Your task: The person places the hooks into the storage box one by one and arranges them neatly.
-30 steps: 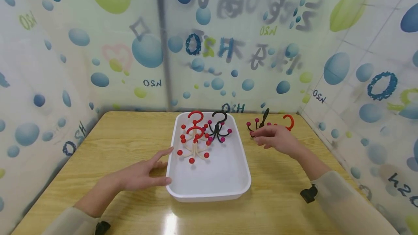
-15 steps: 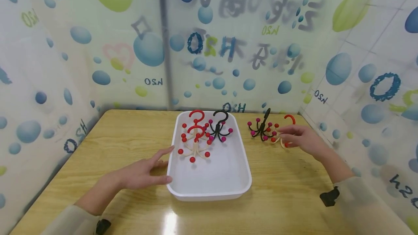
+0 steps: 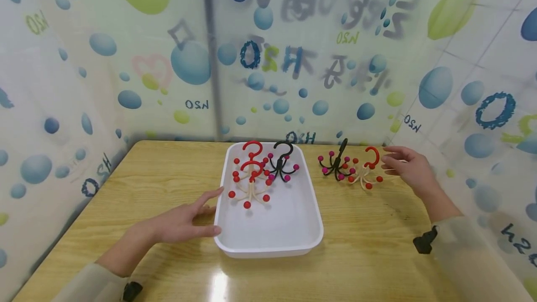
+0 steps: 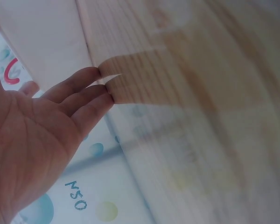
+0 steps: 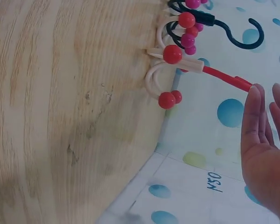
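My left hand (image 3: 178,223) rests against the left side of a white tray (image 3: 268,250), thumb and fingertips at its rim, fingers extended. Inside the tray stand a black multi-arm hook hanger (image 3: 279,167) with magenta ball tips and two beige ones with red hooks and balls, a front one (image 3: 251,188) and a rear one (image 3: 252,142). Right of the tray, another beige hanger (image 5: 193,64) stands on the table beside a black one (image 3: 337,162). My right hand (image 3: 409,167), fingers loosely extended, is just right of the beige hanger's red hook (image 3: 376,155), holding nothing.
The wooden table (image 3: 356,255) ends at a patterned back wall (image 3: 268,120), with another wall close on the right behind my right hand. The two hangers on the table stand near its back edge, their arms overlapping in view.
My right hand has moved right from the black hanger, across the beige one, to beside its red hook. That beige hanger is now uncovered. My left hand stays at the tray.
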Tool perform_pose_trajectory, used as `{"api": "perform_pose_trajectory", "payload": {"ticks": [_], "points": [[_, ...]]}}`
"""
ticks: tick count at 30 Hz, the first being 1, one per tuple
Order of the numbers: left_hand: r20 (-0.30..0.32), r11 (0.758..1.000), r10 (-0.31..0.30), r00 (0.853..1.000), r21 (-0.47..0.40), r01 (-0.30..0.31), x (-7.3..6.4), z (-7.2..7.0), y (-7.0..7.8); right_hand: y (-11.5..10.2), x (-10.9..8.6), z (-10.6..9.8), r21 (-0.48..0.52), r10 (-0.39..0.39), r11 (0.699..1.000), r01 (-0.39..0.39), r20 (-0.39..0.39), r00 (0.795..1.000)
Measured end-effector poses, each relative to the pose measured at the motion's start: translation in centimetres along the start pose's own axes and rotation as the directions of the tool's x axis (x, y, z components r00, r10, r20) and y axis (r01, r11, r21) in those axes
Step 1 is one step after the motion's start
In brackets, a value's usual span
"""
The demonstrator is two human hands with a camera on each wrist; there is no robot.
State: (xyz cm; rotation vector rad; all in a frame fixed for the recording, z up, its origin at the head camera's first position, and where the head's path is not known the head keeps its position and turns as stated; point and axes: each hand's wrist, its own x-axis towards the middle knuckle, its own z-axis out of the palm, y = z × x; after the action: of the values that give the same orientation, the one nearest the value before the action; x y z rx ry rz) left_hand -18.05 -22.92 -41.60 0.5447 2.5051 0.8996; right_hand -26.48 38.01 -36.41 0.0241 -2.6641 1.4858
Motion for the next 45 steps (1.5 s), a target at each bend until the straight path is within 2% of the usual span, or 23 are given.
{"api": "perform_pose_trajectory", "payload": {"ticks": [14, 20, 26, 38, 45], "points": [[-0.011, 1.000, 0.004, 1.000, 0.013, -0.003, 0.1, 0.1, -0.1, 1.1, 1.4, 1.7, 0.043, 0.079, 0.996, -0.077, -0.044, 0.996], [-0.018, 1.000, 0.008, 1.000, 0.019, -0.007, 0.0, 0.0, 0.0, 0.9, 1.3, 1.9, 0.014, 0.050, 0.999, -0.049, -0.080, 0.996], [-0.026, 0.999, 0.037, 0.999, 0.019, -0.037, -0.1, 0.1, 0.1, 0.3, 1.1, 1.5, -0.010, 0.042, 0.999, -0.044, -0.143, 0.989], [-0.021, 1.000, 0.020, 1.000, 0.004, -0.020, -0.2, 0.1, 0.1, -1.0, 0.3, 0.1, 0.067, -0.008, 0.997, 0.024, -0.219, 0.976], [-0.018, 1.000, 0.016, 1.000, 0.004, -0.016, -0.2, 0.1, 0.0, -2.6, -1.0, -0.2, 0.087, -0.018, 0.995, 0.039, -0.224, 0.974]]}}
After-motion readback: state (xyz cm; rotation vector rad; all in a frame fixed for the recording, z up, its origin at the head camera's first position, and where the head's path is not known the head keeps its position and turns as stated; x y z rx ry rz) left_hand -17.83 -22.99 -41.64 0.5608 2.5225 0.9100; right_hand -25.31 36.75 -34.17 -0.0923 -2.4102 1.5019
